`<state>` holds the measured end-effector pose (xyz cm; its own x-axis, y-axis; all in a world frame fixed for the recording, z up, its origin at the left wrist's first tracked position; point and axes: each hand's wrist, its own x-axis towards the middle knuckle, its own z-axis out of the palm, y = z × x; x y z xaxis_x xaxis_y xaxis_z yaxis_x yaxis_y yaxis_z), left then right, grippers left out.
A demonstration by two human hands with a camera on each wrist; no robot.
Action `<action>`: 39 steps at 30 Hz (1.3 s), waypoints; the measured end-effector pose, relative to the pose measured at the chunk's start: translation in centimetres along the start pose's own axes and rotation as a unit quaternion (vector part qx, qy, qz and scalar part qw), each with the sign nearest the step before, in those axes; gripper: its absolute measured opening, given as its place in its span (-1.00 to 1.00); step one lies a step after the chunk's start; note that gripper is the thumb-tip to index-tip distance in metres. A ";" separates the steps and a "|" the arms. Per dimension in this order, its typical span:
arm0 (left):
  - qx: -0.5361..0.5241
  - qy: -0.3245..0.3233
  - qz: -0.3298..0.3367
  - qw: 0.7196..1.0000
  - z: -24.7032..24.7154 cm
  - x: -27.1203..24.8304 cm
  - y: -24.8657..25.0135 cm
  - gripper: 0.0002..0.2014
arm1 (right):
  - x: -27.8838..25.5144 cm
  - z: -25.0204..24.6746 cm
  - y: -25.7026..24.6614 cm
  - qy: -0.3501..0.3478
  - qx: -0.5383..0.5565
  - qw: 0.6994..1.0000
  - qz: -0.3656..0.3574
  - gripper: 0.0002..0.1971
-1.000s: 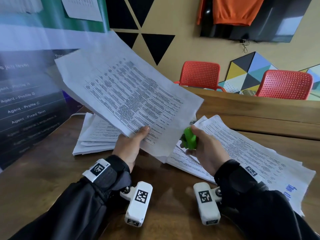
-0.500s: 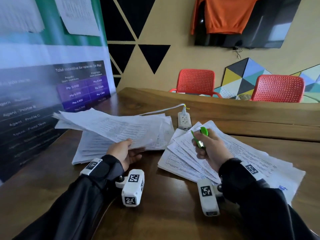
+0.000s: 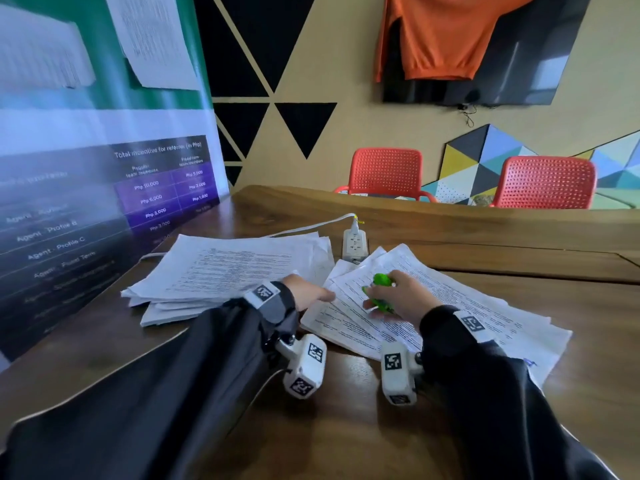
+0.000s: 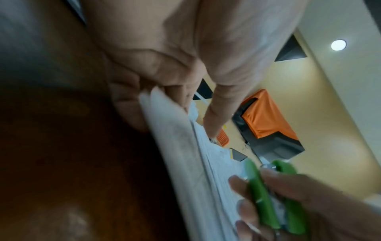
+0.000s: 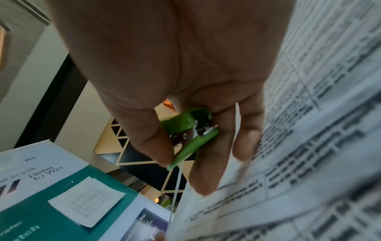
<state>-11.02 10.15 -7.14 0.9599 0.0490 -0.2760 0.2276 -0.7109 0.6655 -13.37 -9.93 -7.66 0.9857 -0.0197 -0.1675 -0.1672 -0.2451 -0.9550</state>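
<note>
My right grip (image 3: pixel 405 301) is curled round the little green staple tool (image 3: pixel 381 289), low over the right-hand paper pile (image 3: pixel 478 306), and the left grip (image 3: pixel 306 292) is pinching that pile's near-left edge between thumb and fingers. Paper's light and floppy, and I reckon the sheets slide on each other, so I'd take a set by its corner with a firm pinch, not mid-sheet. The bench (image 3: pixel 346 427) is smooth dark wood, with a second pile (image 3: pixel 225 268) on the left, a power strip (image 3: pixel 355 244) behind, and red chairs (image 3: pixel 386 174) past the far edge.

Head view above table (image 3: pixel 346 427), facing down; wrist views close, both sharing green stapler (image 4: pixel 259 195)
</note>
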 end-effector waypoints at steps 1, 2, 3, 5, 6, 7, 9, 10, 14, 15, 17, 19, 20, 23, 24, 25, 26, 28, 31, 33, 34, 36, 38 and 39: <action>0.022 0.001 -0.002 1.000 0.4 0.2 0.4 -0.45 | -0.3 -0.1 -0.1 -0.013 0.003 1.000 -0.007 -0.66; 0.002 -0.003 0.004 1.000 0.9 0.4 0.5 -0.50 | -0.7 -0.4 -0.3 -0.017 -0.014 1.000 -0.018 -0.62; -0.040 -0.014 0.003 0.999 1.2 0.5 0.7 -0.56 | -1.0 -0.7 -0.4 -0.011 -0.054 0.998 -0.036 -0.57; -0.144 -0.016 0.001 0.989 0.9 0.7 0.5 -0.72 | -2.1 -1.3 -0.8 -0.008 -0.177 0.981 -0.077 -0.44; -0.203 -0.011 -0.009 0.979 0.7 0.8 0.4 -0.81 | -3.0 -1.6 -0.9 -0.021 -0.240 0.967 -0.085 -0.34; -0.264 -0.010 -0.023 0.964 0.1 0.8 0.3 -0.89 | -3.8 -1.9 -1.1 -0.039 -0.299 0.949 -0.091 -0.24; -0.341 -0.027 -0.037 0.939 -1.0 0.6 0.4 -0.96 | -5.3 -1.9 -1.6 -0.071 -0.393 0.911 -0.098 -0.09; -0.357 -0.034 -0.034 0.933 -1.5 0.5 0.4 -0.95 | -5.8 -1.7 -1.8 -0.078 -0.427 0.895 -0.104 -0.03; -0.414 -0.037 -0.007 0.909 -3.7 -1.2 1.2 -0.91 | -6.2 -1.2 -2.3 -0.021 -0.507 0.848 -0.153 -0.14; -0.436 -0.029 0.011 0.899 -4.2 -1.7 1.5 -0.97 | -6.1 -1.4 -2.6 0.007 -0.507 0.845 -0.169 -0.28; -0.490 0.004 0.069 0.869 -4.9 -2.5 1.8 -0.80 | -6.2 -2.0 -3.8 0.065 -0.472 0.855 -0.207 -0.50; -0.528 0.029 0.111 0.842 -5.7 -2.9 1.7 -0.48 | -6.6 -2.6 -5.2 0.110 -0.417 0.869 -0.244 -0.57; -0.531 0.045 0.126 0.837 -6.0 -3.3 1.7 -0.38 | -6.9 -2.8 -6.1 0.128 -0.390 0.873 -0.263 -0.59; -0.420 0.151 0.188 0.875 -6.7 -4.1 1.4 -0.42 | -8.3 -3.4 -9.2 0.147 -0.339 0.881 -0.295 -0.58; -0.359 0.201 0.224 0.884 -6.9 -4.1 1.3 -0.45 | -8.9 -3.7 -10.3 0.135 -0.339 0.882 -0.299 -0.58; -0.290 0.260 0.270 0.880 -7.2 -4.5 1.2 -0.42 | -9.5 -3.9 -11.5 0.114 -0.352 0.879 -0.300 -0.58; -0.230 0.326 0.325 0.858 -7.7 -5.2 1.1 -0.34 | -10.1 -4.0 -12.6 0.092 -0.374 0.872 -0.301 -0.58; -0.110 0.437 0.453 0.769 -8.8 -7.0 1.3 -0.20 | -10.9 -3.7 -14.4 0.073 -0.435 0.845 -0.302 -0.54; 0.094 0.470 0.564 0.673 -10.0 -10.1 2.9 -0.18 | -11.3 -2.3 -16.1 0.052 -0.532 0.793 -0.291 -0.53; 0.225 0.424 0.551 0.683 -9.9 -11.4 4.0 -0.26 | -11.7 -0.9 -16.9 0.040 -0.588 0.756 -0.286 -0.57; 0.276 0.389 0.527 0.703 -9.7 -11.7 4.3 -0.35 | -11.7 -0.3 -17.2 0.036 -0.603 0.743 -0.289 -0.60; 0.322 0.324 0.471 0.755 -9.5 -11.4 4.3 -0.57 | -11.7 0.5 -17.7 0.033 -0.615 0.729 -0.298 -0.68; 0.315 0.285 0.429 0.797 -9.6 -10.7 3.7 -0.65 | -11.4 0.8 -17.7 0.045 -0.597 0.732 -0.325 -0.73; 0.298 0.279 0.419 0.811 -9.6 -10.3 3.4 -0.65 | -11.3 0.9 -17.6 0.068 -0.570 0.736 -0.358 -0.71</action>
<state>-18.53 14.03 4.61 0.6990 -0.4345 0.5679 -0.5025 -0.8635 -0.0422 -21.56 -4.56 10.78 0.8177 0.4333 0.3790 0.4483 -0.8923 0.0532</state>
